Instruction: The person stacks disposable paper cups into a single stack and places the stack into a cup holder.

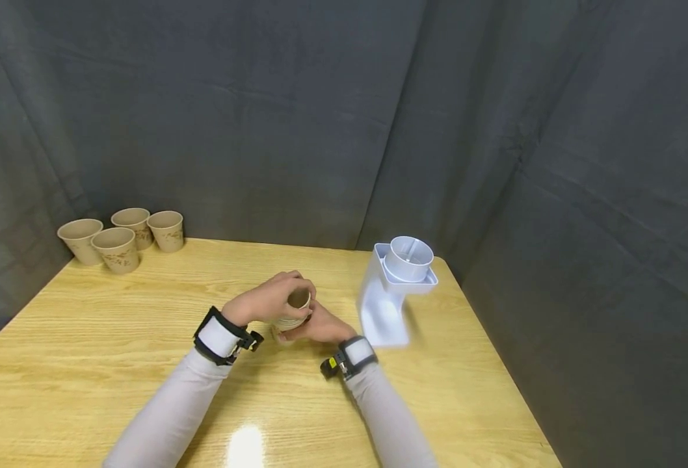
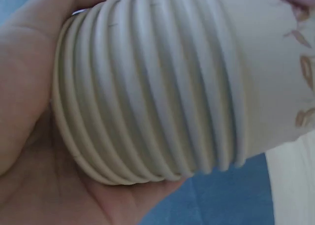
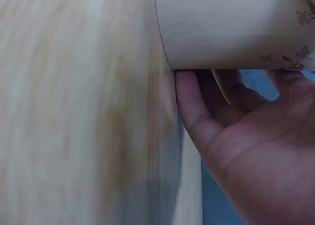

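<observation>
A stack of nested beige paper cups (image 2: 147,87) stands near the middle of the table, its mouth tilted toward the head camera. My left hand (image 1: 269,301) grips it around the upper rims, which show as a row of rolled edges in the left wrist view. Lower down, my right hand (image 1: 322,325) holds the bottom cup (image 3: 226,35), a plain wall with brown floral print. In the right wrist view its fingers (image 3: 189,99) curve against the cup side, right by the tabletop. The hands partly hide the stack in the head view.
Several single paper cups (image 1: 117,249) stand upright at the table's back left. A white stand (image 1: 383,312) with a round white holder (image 1: 408,260) on top is right of my hands. Dark cloth (image 1: 250,130) hangs behind the wooden table (image 1: 145,325).
</observation>
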Demonstrator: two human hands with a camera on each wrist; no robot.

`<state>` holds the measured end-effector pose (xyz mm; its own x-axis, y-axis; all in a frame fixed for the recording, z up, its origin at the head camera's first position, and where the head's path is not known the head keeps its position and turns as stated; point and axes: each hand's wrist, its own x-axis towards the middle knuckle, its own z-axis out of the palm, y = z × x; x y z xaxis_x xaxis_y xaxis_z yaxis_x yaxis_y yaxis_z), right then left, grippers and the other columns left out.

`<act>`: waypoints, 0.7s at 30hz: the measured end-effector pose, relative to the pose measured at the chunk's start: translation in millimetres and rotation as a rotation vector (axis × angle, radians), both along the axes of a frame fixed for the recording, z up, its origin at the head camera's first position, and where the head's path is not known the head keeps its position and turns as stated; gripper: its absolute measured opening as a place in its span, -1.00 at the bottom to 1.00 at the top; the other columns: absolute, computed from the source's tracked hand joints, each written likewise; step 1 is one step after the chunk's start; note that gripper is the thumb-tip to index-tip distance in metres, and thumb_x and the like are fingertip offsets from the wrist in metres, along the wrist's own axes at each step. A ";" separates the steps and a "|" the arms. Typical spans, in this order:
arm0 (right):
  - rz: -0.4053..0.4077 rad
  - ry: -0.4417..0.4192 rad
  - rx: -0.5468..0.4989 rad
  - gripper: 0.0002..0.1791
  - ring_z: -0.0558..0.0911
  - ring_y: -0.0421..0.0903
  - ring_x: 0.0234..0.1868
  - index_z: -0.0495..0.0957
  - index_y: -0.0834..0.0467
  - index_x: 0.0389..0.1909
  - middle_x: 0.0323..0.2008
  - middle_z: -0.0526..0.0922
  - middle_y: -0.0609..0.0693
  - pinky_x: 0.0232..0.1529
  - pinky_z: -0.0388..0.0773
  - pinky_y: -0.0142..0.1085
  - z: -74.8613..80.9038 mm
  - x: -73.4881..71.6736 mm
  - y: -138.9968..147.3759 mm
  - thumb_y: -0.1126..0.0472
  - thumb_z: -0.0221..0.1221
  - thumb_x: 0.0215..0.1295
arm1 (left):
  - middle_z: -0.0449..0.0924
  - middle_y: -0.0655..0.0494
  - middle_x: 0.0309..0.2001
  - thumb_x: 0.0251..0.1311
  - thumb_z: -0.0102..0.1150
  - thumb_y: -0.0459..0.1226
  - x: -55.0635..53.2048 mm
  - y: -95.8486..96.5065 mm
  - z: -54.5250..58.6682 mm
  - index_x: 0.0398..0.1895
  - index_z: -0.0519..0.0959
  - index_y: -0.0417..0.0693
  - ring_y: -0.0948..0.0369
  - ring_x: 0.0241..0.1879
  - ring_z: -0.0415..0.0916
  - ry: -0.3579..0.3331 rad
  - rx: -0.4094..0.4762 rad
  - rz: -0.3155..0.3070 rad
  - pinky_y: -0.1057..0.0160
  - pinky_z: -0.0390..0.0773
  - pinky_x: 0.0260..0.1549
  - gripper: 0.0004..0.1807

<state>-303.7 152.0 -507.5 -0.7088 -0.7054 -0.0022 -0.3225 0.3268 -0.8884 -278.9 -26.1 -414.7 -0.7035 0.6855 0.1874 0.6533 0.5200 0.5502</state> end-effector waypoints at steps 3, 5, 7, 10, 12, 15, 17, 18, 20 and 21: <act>-0.002 -0.001 -0.001 -0.23 0.58 -0.20 0.11 0.36 0.02 0.33 0.15 0.56 -0.11 0.21 0.49 -0.27 0.7 0.3 -0.5 0.16 0.50 0.10 | 0.59 0.01 -0.10 0.25 0.31 -0.25 0.4 -0.3 -3.8 -0.06 0.65 -0.03 0.04 -0.06 0.52 0.014 0.015 0.023 0.04 0.54 -0.02 -0.78; 0.001 0.000 0.002 -0.27 0.59 -0.20 0.11 0.41 0.03 0.30 0.15 0.58 -0.12 0.21 0.49 -0.27 1.8 0.9 -0.6 0.16 0.49 0.11 | 0.59 0.04 -0.09 0.25 0.31 -0.22 1.8 -0.2 -7.3 -0.04 0.65 -0.01 0.05 -0.05 0.52 0.032 0.027 0.052 0.03 0.53 0.00 -0.77; 0.005 0.000 0.007 -0.35 0.60 -0.21 0.09 0.48 0.03 0.24 0.12 0.61 -0.14 0.19 0.51 -0.27 2.3 1.5 -0.2 0.16 0.49 0.12 | 0.60 0.06 -0.05 0.24 0.34 -0.19 3.3 0.6 -13.7 0.00 0.65 0.01 0.05 -0.01 0.52 0.065 0.053 0.090 0.01 0.53 0.04 -0.72; 0.011 -0.007 0.016 -0.49 0.62 -0.23 0.04 0.58 0.03 0.12 0.06 0.66 -0.17 0.14 0.54 -0.29 2.1 2.3 1.1 0.16 0.48 0.14 | 0.60 0.09 0.04 0.20 0.40 -0.15 5.2 0.0 -26.7 0.10 0.61 0.03 0.09 0.06 0.52 0.082 0.148 0.143 0.01 0.53 0.10 -0.60; 0.007 -0.020 0.003 -0.53 0.64 -0.22 0.01 0.59 0.04 0.09 0.03 0.67 -0.16 0.10 0.56 -0.29 1.9 2.6 1.8 0.19 0.47 0.15 | 0.58 0.13 0.11 0.17 0.45 -0.14 6.0 -3.0 -33.8 0.17 0.57 0.07 0.13 0.11 0.52 0.072 0.241 0.152 0.02 0.53 0.14 -0.51; 0.003 -0.049 -0.028 -0.49 0.63 -0.20 0.03 0.55 0.05 0.14 0.05 0.65 -0.11 0.10 0.57 -0.28 2.1 3.3 2.5 0.25 0.45 0.16 | 0.55 0.16 0.17 0.12 0.51 -0.15 6.8 -13.7 -41.1 0.27 0.49 0.09 0.15 0.13 0.52 0.016 0.358 0.122 -0.01 0.55 0.12 -0.37; -0.002 -0.072 -0.045 -0.44 0.62 -0.19 0.06 0.52 0.06 0.19 0.08 0.63 -0.08 0.13 0.56 -0.27 2.1 3.6 2.5 0.27 0.44 0.15 | 0.53 0.18 0.21 0.07 0.55 -0.14 6.7 -24.6 -44.3 0.33 0.43 0.09 0.15 0.19 0.51 -0.008 0.370 0.094 -0.04 0.53 0.17 -0.27; -0.005 -0.081 -0.049 -0.40 0.61 -0.19 0.08 0.50 0.05 0.22 0.10 0.63 -0.08 0.15 0.55 -0.26 1.8 3.7 2.4 0.28 0.44 0.15 | 0.52 0.18 0.24 0.05 0.57 -0.14 6.8 -31.2 -46.1 0.37 0.40 0.09 0.14 0.21 0.50 -0.016 0.357 0.083 -0.06 0.52 0.18 -0.21; -0.006 -0.098 -0.061 -0.33 0.60 -0.17 0.13 0.45 0.04 0.28 0.13 0.61 -0.06 0.20 0.52 -0.24 1.4 3.9 2.1 0.30 0.44 0.13 | 0.50 0.14 0.29 0.01 0.59 -0.17 6.6 -46.4 -49.0 0.42 0.35 0.06 0.10 0.23 0.48 -0.018 0.319 0.056 -0.09 0.49 0.20 -0.12; -0.011 -0.103 -0.065 -0.30 0.60 -0.17 0.14 0.44 0.04 0.30 0.14 0.61 -0.05 0.21 0.51 -0.23 1.3 4.0 1.9 0.31 0.45 0.11 | 0.50 0.12 0.30 -0.01 0.60 -0.19 6.5 -54.6 -50.1 0.44 0.34 0.06 0.07 0.24 0.48 -0.010 0.296 0.050 -0.11 0.49 0.21 -0.09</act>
